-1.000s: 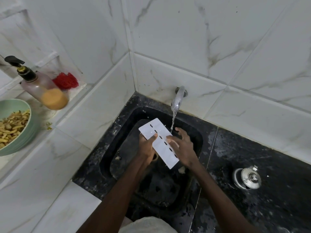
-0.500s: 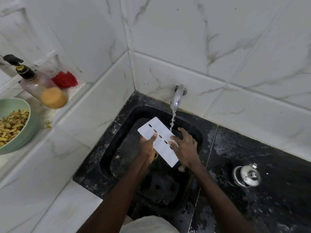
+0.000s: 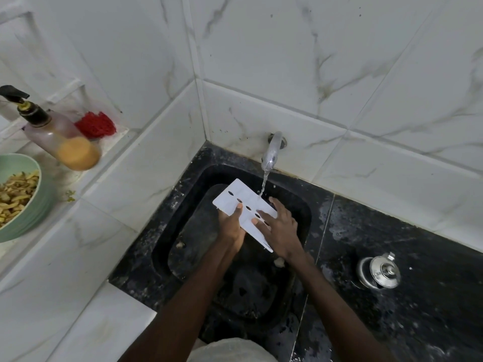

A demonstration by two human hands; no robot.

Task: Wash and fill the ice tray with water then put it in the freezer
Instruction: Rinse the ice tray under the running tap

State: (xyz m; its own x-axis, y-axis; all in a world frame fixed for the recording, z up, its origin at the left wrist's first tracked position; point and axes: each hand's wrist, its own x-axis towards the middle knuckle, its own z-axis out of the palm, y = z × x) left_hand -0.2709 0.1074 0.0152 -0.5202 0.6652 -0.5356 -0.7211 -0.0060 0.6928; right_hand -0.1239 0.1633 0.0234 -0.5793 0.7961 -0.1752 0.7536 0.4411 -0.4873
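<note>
A flat white ice tray (image 3: 236, 198) with a row of dark oval holes is held tilted over the black sink (image 3: 183, 194). My left hand (image 3: 232, 226) grips its near left edge, thumb on top. My right hand (image 3: 281, 226) lies on the tray's right side with fingers spread flat across the surface. A thin stream of water runs from the chrome tap (image 3: 271, 152) and lands on the tray's far right edge, just beyond my right fingers.
A pump bottle of orange liquid (image 3: 61, 139) and a red scrubber (image 3: 96, 125) sit on the white ledge at left, beside a green bowl of food (image 3: 18, 197). A small steel lidded pot (image 3: 379, 273) stands on the black counter at right.
My right hand has slid a little up and left across the tray's surface. The tray stays under the running water, held at about the same tilt.
</note>
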